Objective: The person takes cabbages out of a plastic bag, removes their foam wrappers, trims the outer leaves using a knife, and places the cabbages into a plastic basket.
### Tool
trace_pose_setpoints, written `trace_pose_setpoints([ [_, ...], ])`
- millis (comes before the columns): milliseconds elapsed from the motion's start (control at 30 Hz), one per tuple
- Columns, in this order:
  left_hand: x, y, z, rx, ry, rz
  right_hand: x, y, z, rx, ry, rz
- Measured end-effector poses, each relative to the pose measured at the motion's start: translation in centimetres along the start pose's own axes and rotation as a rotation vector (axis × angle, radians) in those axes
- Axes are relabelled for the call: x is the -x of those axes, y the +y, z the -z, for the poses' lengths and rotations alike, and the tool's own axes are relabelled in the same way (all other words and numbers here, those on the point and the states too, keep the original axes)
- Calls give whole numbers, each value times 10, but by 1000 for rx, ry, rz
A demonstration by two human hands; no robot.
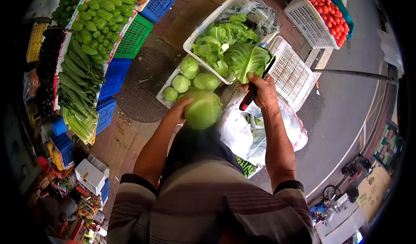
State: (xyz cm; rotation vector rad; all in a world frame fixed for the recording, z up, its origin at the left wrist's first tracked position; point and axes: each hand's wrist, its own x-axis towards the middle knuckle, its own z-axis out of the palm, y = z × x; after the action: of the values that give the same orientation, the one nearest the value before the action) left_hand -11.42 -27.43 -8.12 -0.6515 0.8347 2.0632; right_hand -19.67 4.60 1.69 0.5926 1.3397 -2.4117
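- Left hand (177,110) clamped on a smooth, round green cabbage (203,109), near me, centre!
- My right hand (264,90) closes round a black-and-red knife (247,100), thumb against a broad, veined leaf (248,62)!
- Far side: crinkled leaves (214,42), white plastic crate (210,20)!
- Left of that, glossy pale heads (189,67)!

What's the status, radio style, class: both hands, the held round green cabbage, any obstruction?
Left hand gripping round green cabbage. Right hand holding black-and-red knife, thumb against broad green leaf. Cabbage apparently whole. No clear obstruction.
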Motion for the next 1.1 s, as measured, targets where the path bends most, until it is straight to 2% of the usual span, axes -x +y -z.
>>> trace_pose_setpoints([
  [67, -12, 2, 2, 34, 34, -99, -32, -12, 9, 17, -38, -27],
  [167, -35, 10, 1, -86, 140, -205, -67, 12, 40, 109, 151, -129],
  [200, -43, 14, 1, -120, 195, -220, -66, 29, 51, 54, 192, -217],
  [300, -73, 20, 8, -164, 262, -231, -38, 106, 86, -196, 102, -468],
  [367, -97, 24, 13, -208, 305, -200, -17, 152, 98, -248, 143, -518],
  [400, -108, 25, 17, -233, 332, -178, -7, 162, 93, -137, 87, -560],
  [433, -121, 25, 23, -259, 325, -186, -2, 189, 107, 237, -11, -476],
  [500, -148, 24, 36, -310, 314, -194, -15, 185, 93, 687, -71, -428],
  [533, -160, 27, 40, -332, 302, -179, -27, 203, 107, 726, -66, -382],
  [633, -202, 21, 74, -225, 208, -127, -74, 235, 134, 1074, -150, -26],
  [667, -215, 22, 84, -210, 147, -94, -91, 233, 131, 1000, -229, 82],
  [767, -243, 29, 103, -236, 200, 42, -132, 243, 132, 1162, -212, 339],
  [800, -248, 28, 106, -236, 216, 31, -142, 251, 136, 1168, -190, 228],
  [1033, -279, 36, 130, -184, 186, 158, -205, 270, 142, 1311, -363, 208],
  [1100, -287, 38, 136, -155, 149, 184, -214, 253, 126, 1245, -411, 170],
])
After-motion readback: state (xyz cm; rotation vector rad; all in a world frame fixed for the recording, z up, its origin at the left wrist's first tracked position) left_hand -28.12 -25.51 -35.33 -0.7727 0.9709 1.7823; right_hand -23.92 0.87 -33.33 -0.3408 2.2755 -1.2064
